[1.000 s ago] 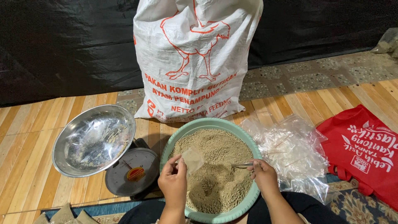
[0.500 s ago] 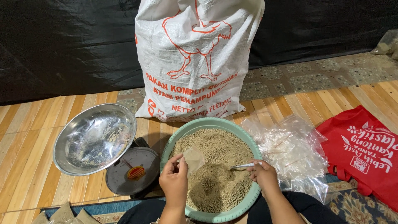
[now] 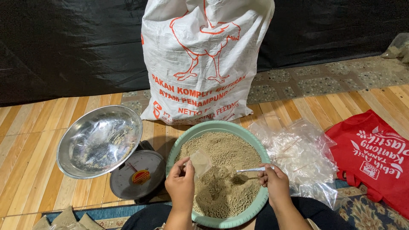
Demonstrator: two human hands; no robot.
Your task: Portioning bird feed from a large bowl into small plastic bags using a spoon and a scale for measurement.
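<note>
A pale green basin [image 3: 254, 137] sits right in front of me, filled with brown granular feed [image 3: 226, 162]. Over the feed, my left hand [image 3: 180, 186] holds a small clear plastic bag [image 3: 200, 162] by its mouth. My right hand [image 3: 274, 183] grips the handle of a metal scoop [image 3: 249, 170], whose bowl end dips into a hollow in the feed at the basin's middle.
A big white woven sack [image 3: 203, 59] with a red bird drawing stands behind the basin. A dial scale [image 3: 137, 174] carrying a steel pan [image 3: 100, 140] sits left. A heap of clear plastic bags [image 3: 302, 157] and a red cloth bag [image 3: 375, 157] lie right. Small filled packets [image 3: 64, 219] are at bottom left.
The right hand has shifted the scoop slightly within the feed. The left hand still holds the small bag in about the same spot.
</note>
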